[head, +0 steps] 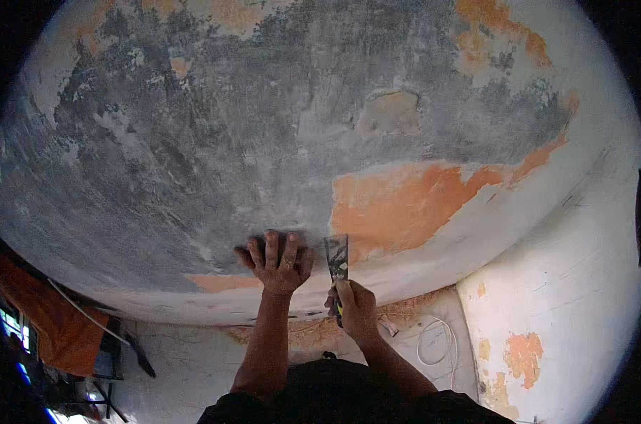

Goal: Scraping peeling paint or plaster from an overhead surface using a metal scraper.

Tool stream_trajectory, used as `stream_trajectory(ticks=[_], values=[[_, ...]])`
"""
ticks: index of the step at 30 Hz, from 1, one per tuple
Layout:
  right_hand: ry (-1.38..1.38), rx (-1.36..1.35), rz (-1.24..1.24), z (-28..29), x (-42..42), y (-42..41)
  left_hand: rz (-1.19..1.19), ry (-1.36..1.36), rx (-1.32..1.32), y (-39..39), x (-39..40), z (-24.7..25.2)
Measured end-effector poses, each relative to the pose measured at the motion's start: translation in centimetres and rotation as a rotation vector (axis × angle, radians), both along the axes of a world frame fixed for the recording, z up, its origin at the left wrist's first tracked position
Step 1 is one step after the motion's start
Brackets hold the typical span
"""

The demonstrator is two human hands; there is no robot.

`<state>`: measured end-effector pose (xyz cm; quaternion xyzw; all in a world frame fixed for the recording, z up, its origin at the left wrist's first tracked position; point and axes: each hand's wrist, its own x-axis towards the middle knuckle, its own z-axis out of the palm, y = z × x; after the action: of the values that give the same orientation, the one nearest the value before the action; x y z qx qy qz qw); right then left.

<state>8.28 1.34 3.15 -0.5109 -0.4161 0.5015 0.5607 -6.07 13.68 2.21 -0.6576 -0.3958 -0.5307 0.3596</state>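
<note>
A large wall surface (209, 148) fills the view, grey over most of its area, with orange patches where the coating is gone and a whitish lower band. My left hand (280, 265) lies against its lower grey part, palm towards it, fingers spread, holding nothing. Just to the right, my right hand (355, 307) grips the handle of a putty knife (337, 254). Its smeared metal blade points away from me and meets the surface at the lower left edge of a big orange patch (400, 206).
At the lower left hang an orange cloth (50, 318) and a dark-ended cable (140, 358). A white cable loop (436, 344) is at the lower right, beside a white wall (553, 302) with peeled spots. A dark metal stand (108, 403) is at the bottom left.
</note>
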Motion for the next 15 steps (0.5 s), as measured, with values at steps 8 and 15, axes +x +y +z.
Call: stream_trajectory(ticks=[8, 15], values=[[0.007, -0.005, 0.032, 1.5, -0.1, -0.2, 0.028, 0.015, -0.029, -0.5, -1.1, -0.2], [0.04, -0.101, 0.013, 0.4, 0.1, -0.8, 0.023, 0.087, 0.014, 0.4, -0.5, 0.3]])
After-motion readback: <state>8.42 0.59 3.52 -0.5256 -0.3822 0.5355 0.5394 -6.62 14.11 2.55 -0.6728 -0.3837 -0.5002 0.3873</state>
